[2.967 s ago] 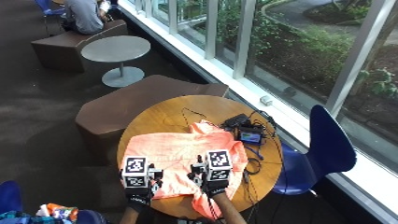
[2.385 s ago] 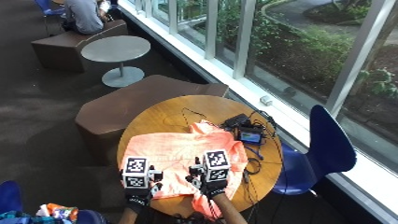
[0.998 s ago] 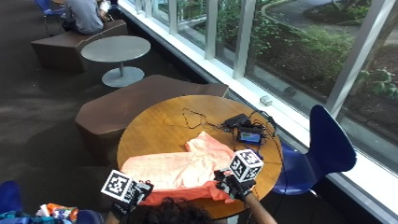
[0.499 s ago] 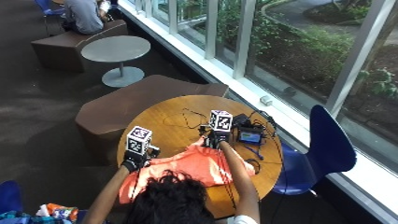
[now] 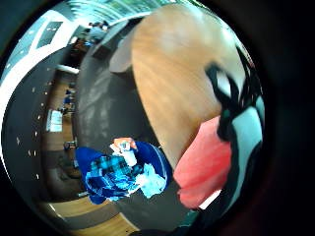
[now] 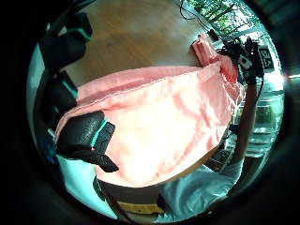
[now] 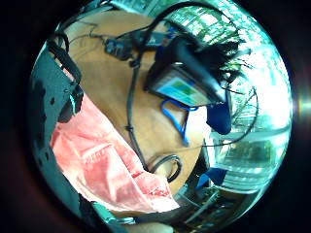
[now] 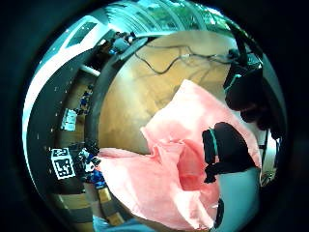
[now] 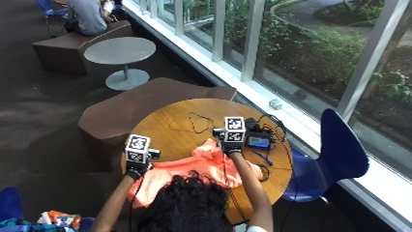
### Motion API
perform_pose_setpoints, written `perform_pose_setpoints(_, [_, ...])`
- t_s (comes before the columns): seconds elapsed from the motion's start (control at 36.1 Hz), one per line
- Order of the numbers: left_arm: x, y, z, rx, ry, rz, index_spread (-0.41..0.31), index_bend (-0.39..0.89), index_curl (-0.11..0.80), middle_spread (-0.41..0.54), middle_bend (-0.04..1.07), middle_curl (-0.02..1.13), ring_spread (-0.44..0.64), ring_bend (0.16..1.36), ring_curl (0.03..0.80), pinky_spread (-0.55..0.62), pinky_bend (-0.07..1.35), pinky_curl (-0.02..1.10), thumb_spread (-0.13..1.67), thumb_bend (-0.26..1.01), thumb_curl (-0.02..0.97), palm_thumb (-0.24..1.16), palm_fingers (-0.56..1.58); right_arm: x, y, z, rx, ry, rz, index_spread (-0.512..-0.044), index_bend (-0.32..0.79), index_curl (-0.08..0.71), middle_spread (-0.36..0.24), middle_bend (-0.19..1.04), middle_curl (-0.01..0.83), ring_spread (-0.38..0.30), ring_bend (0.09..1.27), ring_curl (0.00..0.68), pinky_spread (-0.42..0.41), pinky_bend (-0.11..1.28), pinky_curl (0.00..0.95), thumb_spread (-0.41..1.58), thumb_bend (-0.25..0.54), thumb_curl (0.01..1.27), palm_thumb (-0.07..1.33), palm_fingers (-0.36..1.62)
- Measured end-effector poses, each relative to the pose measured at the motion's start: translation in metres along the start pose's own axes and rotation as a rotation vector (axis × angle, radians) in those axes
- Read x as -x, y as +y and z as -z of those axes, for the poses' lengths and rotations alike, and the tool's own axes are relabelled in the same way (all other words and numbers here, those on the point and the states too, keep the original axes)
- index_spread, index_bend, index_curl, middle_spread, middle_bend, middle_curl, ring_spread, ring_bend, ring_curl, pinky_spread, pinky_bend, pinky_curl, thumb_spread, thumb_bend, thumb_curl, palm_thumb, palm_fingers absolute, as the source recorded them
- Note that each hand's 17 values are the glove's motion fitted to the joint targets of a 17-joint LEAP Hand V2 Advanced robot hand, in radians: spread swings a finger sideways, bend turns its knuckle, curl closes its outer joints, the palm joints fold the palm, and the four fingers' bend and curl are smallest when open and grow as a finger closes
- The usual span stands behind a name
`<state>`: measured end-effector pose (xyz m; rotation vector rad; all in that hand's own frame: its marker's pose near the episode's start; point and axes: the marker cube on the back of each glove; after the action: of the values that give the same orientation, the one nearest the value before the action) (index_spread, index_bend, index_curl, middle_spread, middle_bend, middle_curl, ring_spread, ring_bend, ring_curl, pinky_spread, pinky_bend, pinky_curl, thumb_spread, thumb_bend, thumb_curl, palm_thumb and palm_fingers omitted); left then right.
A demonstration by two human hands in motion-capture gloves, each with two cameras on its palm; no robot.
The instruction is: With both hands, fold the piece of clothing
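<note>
A salmon-pink garment [image 9: 193,166] lies doubled over on the round wooden table [image 9: 174,116], in front of the person leaning over it. My left hand [image 9: 137,166] pinches the garment's left edge, with the thumb [image 6: 86,138] on top of the cloth [image 6: 164,126]. My right hand [image 9: 231,147] holds the far right corner, where the thumb [image 8: 227,150] presses into bunched cloth [image 8: 159,188]. The cloth also shows in the other palm views [image 5: 206,162] [image 7: 97,165]. The person's head hides the near part of the garment.
A small device with a lit screen [image 9: 260,141] [image 7: 187,90] and black cables [image 9: 193,121] lie on the table beyond my right hand. A blue chair [image 9: 334,154] stands at the right and a brown bench [image 9: 148,104] behind. A pile of clothes [image 5: 123,172] lies on the floor.
Both hands took the near hem at the table's front edge, lifted it and carried it away across the table, doubling the garment over. The person now leans over the table.
</note>
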<state>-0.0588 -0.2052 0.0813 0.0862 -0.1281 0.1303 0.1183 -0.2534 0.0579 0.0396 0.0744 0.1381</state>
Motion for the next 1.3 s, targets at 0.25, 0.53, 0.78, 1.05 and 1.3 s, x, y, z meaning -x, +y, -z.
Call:
perform_pose_setpoints(0.25, [-0.014,0.070,0.003,-0.053,0.043,0.093,-0.232,0.13,0.363,-0.305,0.52,0.49,-0.35,0.82,0.441,-0.29,0.73,0.49,1.17,0.01,0.317,0.66,0.83,-0.062,0.150,0.035,-0.051,-0.195,-0.254,-0.298,0.18,0.444,-0.200,0.40,0.459,-0.207,0.56,0.415,-0.215,0.59,0.429,0.96,-0.023,0.40,0.88,0.99])
perform_pose_setpoints(0.53, [-0.028,0.109,-0.050,0.129,0.186,0.119,-0.216,0.22,0.401,-0.212,0.30,0.44,-0.19,0.57,0.373,-0.16,0.56,0.44,1.22,-0.05,0.295,0.58,0.63,-0.084,0.185,-0.029,0.077,-0.251,-0.435,-0.294,0.05,0.388,0.020,0.21,0.409,0.090,0.41,0.384,0.148,0.51,0.417,1.18,-0.054,0.34,0.57,0.20])
perform_pose_setpoints(0.78, [-0.041,0.107,-0.071,0.309,0.171,0.046,-0.127,0.12,0.380,0.020,0.14,0.37,0.17,0.53,0.343,0.16,0.53,0.42,1.26,-0.10,0.182,0.10,0.14,-0.080,0.185,-0.043,-0.051,-0.217,-0.415,-0.282,0.03,0.247,0.041,0.15,0.348,0.040,0.62,0.361,0.062,0.72,0.378,1.21,0.137,0.42,0.89,0.47])
perform_pose_setpoints(1.05, [-0.075,0.079,-0.071,0.302,0.182,-0.024,-0.098,0.13,0.346,0.108,0.16,0.33,0.33,0.57,0.314,0.34,0.58,0.39,1.28,-0.04,0.145,-0.06,0.09,-0.103,0.191,0.017,-0.234,-0.408,-0.463,-0.326,0.07,0.214,-0.142,0.21,0.369,-0.211,0.69,0.392,-0.224,0.75,0.394,1.05,0.151,0.50,1.06,0.78])
perform_pose_setpoints(1.3, [-0.130,0.053,-0.061,0.304,0.189,-0.134,-0.092,0.14,0.338,0.122,0.18,0.33,0.38,0.59,0.312,0.39,0.61,0.39,1.29,-0.04,0.127,-0.06,0.07,-0.088,0.171,0.114,-0.410,-0.587,-0.406,-0.333,0.07,0.202,-0.206,0.18,0.374,-0.282,0.66,0.381,-0.288,0.71,0.375,0.82,0.073,0.57,1.08,0.90])
